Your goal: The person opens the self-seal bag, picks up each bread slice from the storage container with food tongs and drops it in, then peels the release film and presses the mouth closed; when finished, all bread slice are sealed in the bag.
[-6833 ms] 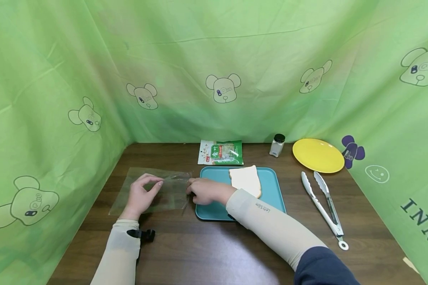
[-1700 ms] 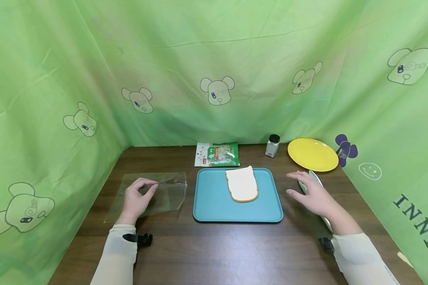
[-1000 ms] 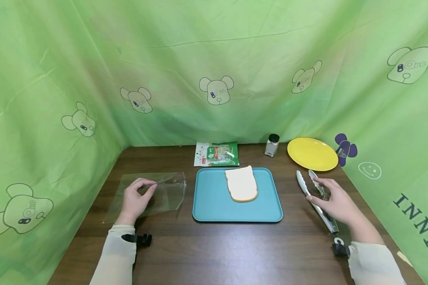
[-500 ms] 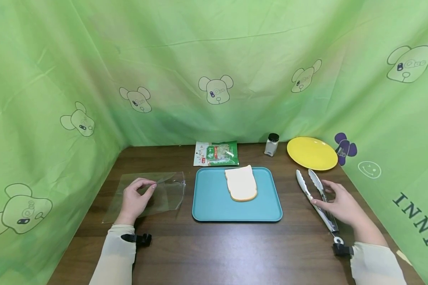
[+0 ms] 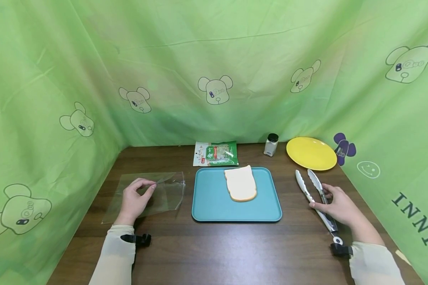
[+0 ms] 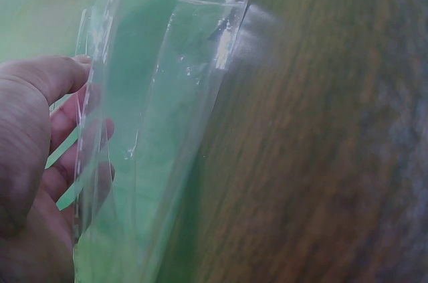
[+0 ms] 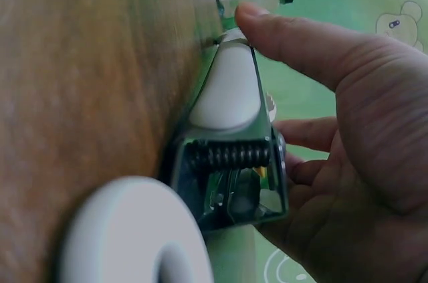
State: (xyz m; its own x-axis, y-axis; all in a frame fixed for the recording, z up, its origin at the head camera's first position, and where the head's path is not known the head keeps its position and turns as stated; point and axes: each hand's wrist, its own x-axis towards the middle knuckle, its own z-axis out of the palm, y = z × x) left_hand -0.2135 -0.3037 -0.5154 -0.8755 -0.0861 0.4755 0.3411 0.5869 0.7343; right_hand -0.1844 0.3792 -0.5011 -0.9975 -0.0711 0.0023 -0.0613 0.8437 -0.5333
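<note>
Between bag and tongs sits a tray bearing bread.

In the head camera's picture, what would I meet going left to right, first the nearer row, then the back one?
Nearer row: clear plastic bag, blue tray bearing a bread slice, tongs. Back row: green-and-white packet, black-lidded jar, yellow plate.

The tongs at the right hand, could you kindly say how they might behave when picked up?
The tongs will probably stay stiff, since their arms look metallic and straight. They may spring back after squeezing, given their coil spring.
</note>
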